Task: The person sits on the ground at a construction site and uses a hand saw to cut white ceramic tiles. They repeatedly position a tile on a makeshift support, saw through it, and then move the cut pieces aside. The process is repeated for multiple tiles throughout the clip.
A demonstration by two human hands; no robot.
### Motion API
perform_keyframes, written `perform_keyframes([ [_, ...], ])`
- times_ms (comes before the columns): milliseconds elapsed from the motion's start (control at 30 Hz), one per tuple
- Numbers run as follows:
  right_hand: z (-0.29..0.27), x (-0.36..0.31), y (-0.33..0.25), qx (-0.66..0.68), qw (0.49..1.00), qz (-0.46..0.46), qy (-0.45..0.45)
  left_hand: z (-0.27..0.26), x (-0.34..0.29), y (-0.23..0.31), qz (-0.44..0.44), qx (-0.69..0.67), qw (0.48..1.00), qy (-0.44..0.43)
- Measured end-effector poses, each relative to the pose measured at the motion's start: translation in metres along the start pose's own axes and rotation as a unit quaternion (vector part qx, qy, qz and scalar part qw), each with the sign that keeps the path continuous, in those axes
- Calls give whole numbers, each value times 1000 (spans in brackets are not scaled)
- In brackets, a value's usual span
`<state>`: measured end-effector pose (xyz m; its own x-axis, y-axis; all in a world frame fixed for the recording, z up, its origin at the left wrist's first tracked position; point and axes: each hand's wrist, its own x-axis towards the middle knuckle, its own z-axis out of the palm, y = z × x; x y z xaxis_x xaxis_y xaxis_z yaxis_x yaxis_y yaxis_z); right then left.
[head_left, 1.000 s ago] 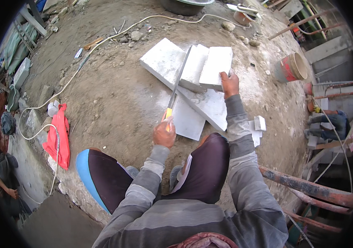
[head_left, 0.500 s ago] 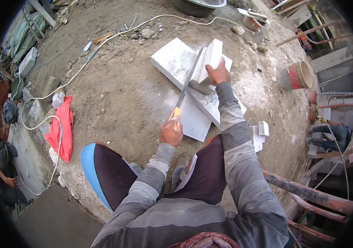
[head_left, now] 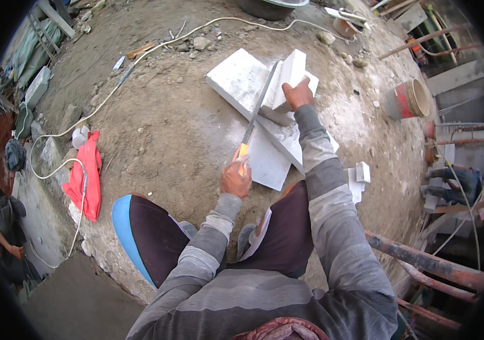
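My left hand (head_left: 235, 178) is closed round the yellow-orange handle of a handsaw (head_left: 260, 103). The saw's long blade points away from me and lies along the left side of a white lightweight block (head_left: 291, 72). With fingers and thumb, my right hand (head_left: 299, 94) grips the near right part of that block. Beneath it lie larger white slabs: one slab (head_left: 235, 79) runs out to the far left, and a flat slab (head_left: 269, 169) reaches toward my knees. Where the blade's teeth meet the block cannot be made out.
Small white offcuts (head_left: 359, 177) lie by my right knee. A bucket (head_left: 408, 100) stands at the right, a dark basin (head_left: 270, 9) at the far edge. A pale cable (head_left: 165, 46) crosses the dirt past a red cloth (head_left: 85, 178). Rusty poles (head_left: 423, 258) are near right; other people are at both sides.
The saw and both hands sit slightly farther up in the picture, with grips unchanged. At the far right, the other person's posture has shifted a little.
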<state>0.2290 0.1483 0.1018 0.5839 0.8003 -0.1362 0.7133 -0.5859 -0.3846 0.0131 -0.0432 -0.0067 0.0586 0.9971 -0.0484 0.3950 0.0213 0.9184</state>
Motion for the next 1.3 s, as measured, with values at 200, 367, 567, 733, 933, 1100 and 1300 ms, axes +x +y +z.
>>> perform_keyframes([
  [200, -10, 58, 92, 327, 945, 14, 1, 10, 3, -7, 26, -32, 999, 21],
  [367, -32, 19, 143, 214, 966, 30, 140, 1, 1, -13, 36, -6, 999, 26],
  [567, 17, 8, 277, 165, 973, 128, 95, 1, 5, -11, 46, -14, 999, 16],
  [733, 37, -9, 327, 226, 967, 102, 56, -6, 11, -5, 55, -24, 998, 18],
  [933, -11, -32, 173, -127, 988, 44, 79, -13, 12, -13, 50, -23, 998, 33],
  [1100, 29, 15, 127, 69, 985, -158, 27, -1, 12, 3, 58, -56, 994, 70],
  [1300, 10, 8, 69, -362, 865, -339, -81, -28, 13, 30, 56, -79, 983, 158],
])
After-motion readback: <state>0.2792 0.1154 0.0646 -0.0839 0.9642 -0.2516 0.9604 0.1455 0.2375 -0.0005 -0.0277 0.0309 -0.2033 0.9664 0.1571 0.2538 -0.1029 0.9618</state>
